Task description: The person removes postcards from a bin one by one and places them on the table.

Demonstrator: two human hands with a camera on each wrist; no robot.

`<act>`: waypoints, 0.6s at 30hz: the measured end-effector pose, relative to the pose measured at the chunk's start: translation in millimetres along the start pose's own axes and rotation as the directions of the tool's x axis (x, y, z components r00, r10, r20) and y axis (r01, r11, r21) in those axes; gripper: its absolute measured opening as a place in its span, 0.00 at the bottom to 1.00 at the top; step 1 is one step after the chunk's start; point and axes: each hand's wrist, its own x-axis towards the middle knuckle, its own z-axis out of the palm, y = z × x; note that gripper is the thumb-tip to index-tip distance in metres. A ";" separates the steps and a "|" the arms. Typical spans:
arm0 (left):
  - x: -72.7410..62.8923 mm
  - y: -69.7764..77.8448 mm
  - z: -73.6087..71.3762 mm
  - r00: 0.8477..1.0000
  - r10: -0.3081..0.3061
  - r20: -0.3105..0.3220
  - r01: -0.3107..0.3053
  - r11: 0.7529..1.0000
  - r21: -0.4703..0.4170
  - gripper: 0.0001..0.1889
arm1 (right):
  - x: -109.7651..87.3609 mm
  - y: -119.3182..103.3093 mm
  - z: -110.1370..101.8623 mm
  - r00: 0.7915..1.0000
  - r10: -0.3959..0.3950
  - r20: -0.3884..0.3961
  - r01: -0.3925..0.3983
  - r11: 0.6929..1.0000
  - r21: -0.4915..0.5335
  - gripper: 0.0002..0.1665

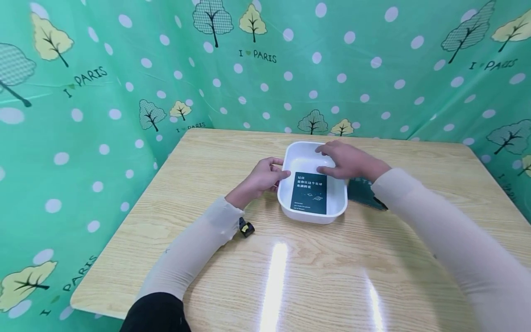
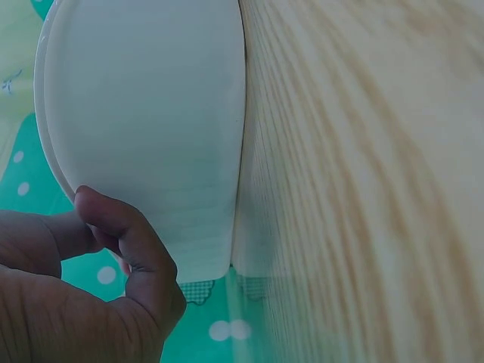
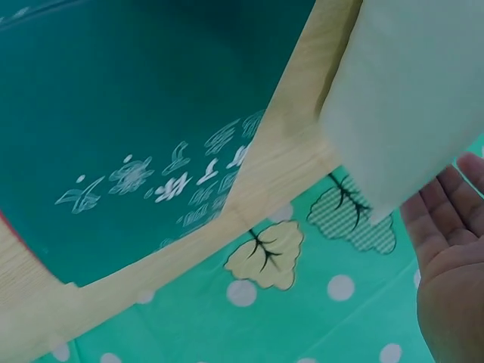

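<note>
A white plastic basin (image 1: 307, 220), rounded-rectangular, sits on the table. Flat inside its near half lies a dark green card (image 1: 309, 193) with white print. My left hand (image 1: 265, 177) grips the left rim, thumb over the edge and fingers outside; the left wrist view shows the thumb bent at the rim of the basin (image 2: 151, 113). Over the basin's far right side, my right hand (image 1: 342, 159) reaches across the rim with thumb and fingers spread apart above the interior. In the right wrist view the fingers of the right hand (image 3: 454, 257) appear extended beside the white wall.
A dark green printed booklet or pouch (image 1: 365, 191) lies right of the basin, partly under my right forearm. A small black object with a yellow mark (image 1: 246, 228) is by my left wrist. A green patterned curtain (image 1: 290, 69) hangs behind the wooden table (image 1: 232, 286).
</note>
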 end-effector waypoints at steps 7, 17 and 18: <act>-2.1 1.8 0.3 1.000 -0.002 0.013 0.002 1.000 0.009 0.26 | 7.3 -7.7 8.1 0.990 0.038 0.138 -0.038 0.999 -0.005 0.45; -3.9 2.9 0.0 1.000 -0.013 0.000 0.013 1.000 0.018 0.24 | 14.1 -13.0 19.2 0.939 0.141 0.313 -0.126 0.990 -0.068 0.67; -3.9 3.0 0.1 1.000 -0.013 0.000 0.013 1.000 0.018 0.24 | 14.0 -13.9 19.7 0.938 0.144 0.314 -0.127 0.989 -0.075 0.68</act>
